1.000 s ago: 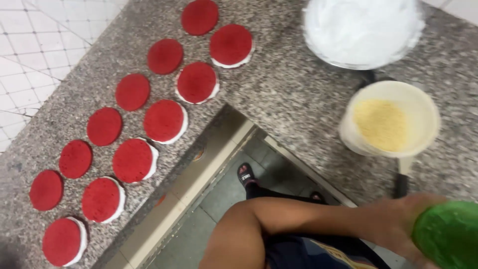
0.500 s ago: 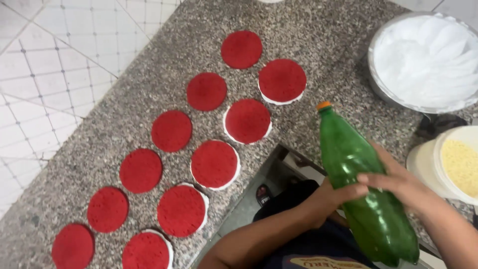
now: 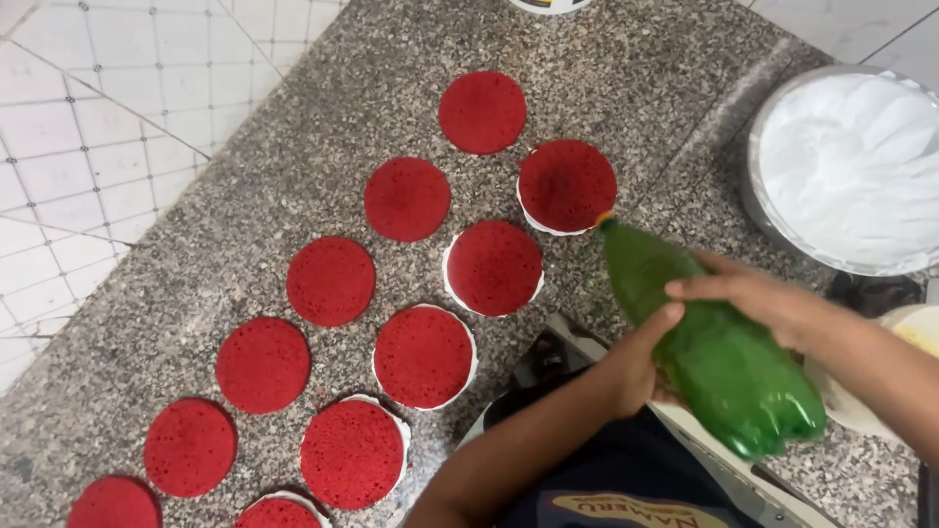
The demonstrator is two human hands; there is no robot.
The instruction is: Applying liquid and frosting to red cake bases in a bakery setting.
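1. You hold the green plastic bottle [image 3: 719, 342] in both hands, tilted, with its orange-capped neck pointing to about 10 o'clock and its base at 4 o'clock over the edge of the granite counter [image 3: 293, 176].
2. Your left hand [image 3: 641, 367] is clasped around the bottle's underside, thumb up along its near flank; your right hand [image 3: 748, 293] is wrapped over the top of its body, fingers curled down.
3. Half a second ago the bottle stood steeper, its cap pointing nearly to 12 o'clock and clear of the discs. Now it has swung lower and leftward, so the cap sits just at the rim of the red cake disc [image 3: 567, 184] second from the top of the right-hand row.
4. A second ago only the bottle's base showed at the lower right corner, and the left hand was not yet on it.
5. The red discs lie in two diagonal rows from 7 o'clock up to 12 o'clock; those in the right-hand row rest on white bases.
6. The metal bowl of white cream [image 3: 851, 166] sits at 2 o'clock, well apart from the bottle's neck.
7. A pale container [image 3: 905, 337] peeks out behind your right forearm at 3 o'clock.
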